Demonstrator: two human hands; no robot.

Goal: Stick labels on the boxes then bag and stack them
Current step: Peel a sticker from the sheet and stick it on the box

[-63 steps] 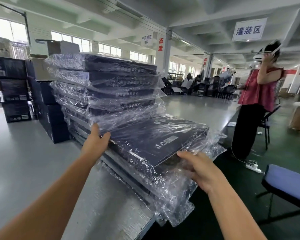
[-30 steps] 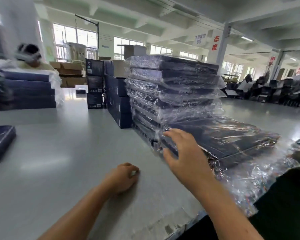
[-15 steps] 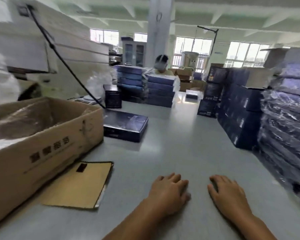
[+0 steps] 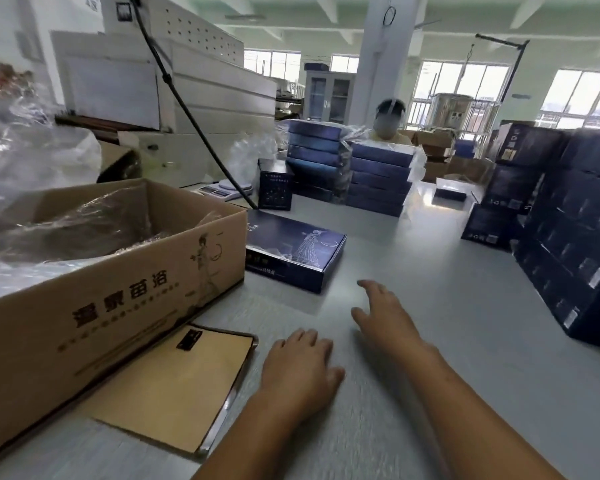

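Found one unbagged dark blue box (image 4: 295, 252) lying flat on the tabletop (image 4: 430, 271), just ahead and to the left of the right hand (image 4: 385, 317), apart from it and untouched. Held that right hand open above the tabletop, fingers spread toward the box's near corner, gripping nothing. Rested the left hand (image 4: 300, 365) palm-down nearer the body, fingers loosely bent, likewise empty. Judged the step as fetching a fresh box for labelling, with bagging and stacking not yet done for it. Called, next, for drawing the box closer and taking a label, perhaps from the flat brown folder (image 4: 174, 386) just left of the left hand; could not tell its contents. Saw, farther left of both hands, an open cardboard carton (image 4: 118, 299) holding clear plastic, probably the bags, and well right of the right hand a stack of dark boxes (image 4: 568, 237).
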